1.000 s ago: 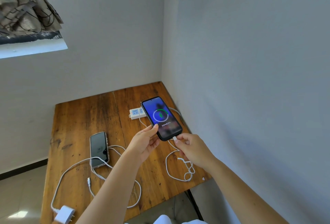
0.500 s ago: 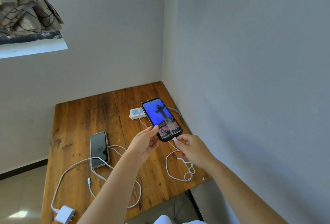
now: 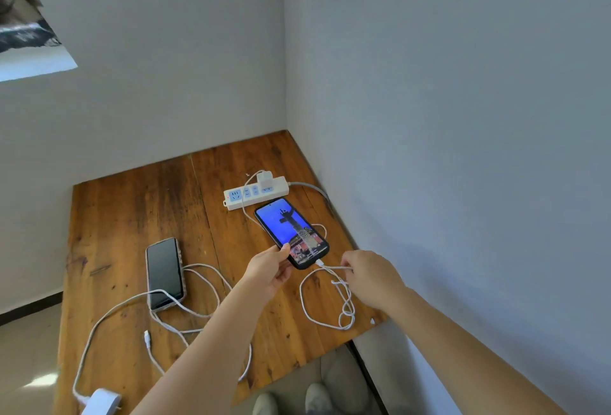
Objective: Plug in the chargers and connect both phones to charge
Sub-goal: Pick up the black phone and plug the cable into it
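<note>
A black phone with a lit blue screen (image 3: 291, 232) lies low over the wooden table (image 3: 132, 216), its near end pinched by my left hand (image 3: 269, 269). A white cable (image 3: 325, 269) is plugged into its bottom end; my right hand (image 3: 370, 277) holds that cable just right of the plug. The cable runs to a white charger (image 3: 265, 179) seated in the white power strip (image 3: 254, 192). A second phone with a dark screen (image 3: 164, 272) lies flat at the left. Its loose cable connector (image 3: 147, 338) and an unplugged white charger (image 3: 101, 402) lie near the front left edge.
Grey walls close in the table at the back and right, meeting in a corner. The strip's grey cord (image 3: 310, 188) runs along the right wall. Loops of white cable (image 3: 345, 315) lie near the front edge. My shoes (image 3: 314, 398) show below the table.
The lit phone has come down from a raised tilt toward the table, uncovering the power strip and charger. My right hand slid from the plug back along the cable. The view has tipped downward.
</note>
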The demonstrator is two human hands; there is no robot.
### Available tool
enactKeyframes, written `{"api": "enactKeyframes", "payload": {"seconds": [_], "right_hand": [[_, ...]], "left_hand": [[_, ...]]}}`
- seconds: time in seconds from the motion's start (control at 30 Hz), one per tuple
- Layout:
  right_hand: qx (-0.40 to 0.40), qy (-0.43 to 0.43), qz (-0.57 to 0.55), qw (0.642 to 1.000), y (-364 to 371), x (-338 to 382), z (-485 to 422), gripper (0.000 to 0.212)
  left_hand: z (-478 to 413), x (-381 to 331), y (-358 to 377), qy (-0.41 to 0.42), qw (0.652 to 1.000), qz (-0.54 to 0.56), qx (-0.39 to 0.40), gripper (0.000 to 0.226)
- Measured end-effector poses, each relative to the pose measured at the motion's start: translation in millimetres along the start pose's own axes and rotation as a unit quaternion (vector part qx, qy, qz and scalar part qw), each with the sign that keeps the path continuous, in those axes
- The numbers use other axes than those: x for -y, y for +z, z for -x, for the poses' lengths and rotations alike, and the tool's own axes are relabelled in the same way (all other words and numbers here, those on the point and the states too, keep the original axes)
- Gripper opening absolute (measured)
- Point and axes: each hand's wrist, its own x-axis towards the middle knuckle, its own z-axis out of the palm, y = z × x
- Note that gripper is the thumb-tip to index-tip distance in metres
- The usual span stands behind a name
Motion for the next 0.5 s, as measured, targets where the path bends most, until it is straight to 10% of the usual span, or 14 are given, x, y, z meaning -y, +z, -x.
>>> {"api": "enactKeyframes", "payload": {"seconds": [0.2,0.5], "right_hand": [[0.056,-0.004,0.267,0.962,29,-50,-23,0.019],[0.035,0.148,-0.066,0.986,78,-71,-51,0.012]], "left_hand": [[-64,52,4,-0.058,0.998,-0.038,-0.009,0.031],[-115,90,5,-0.082,0.995,-0.06,0.008,0.039]]}}
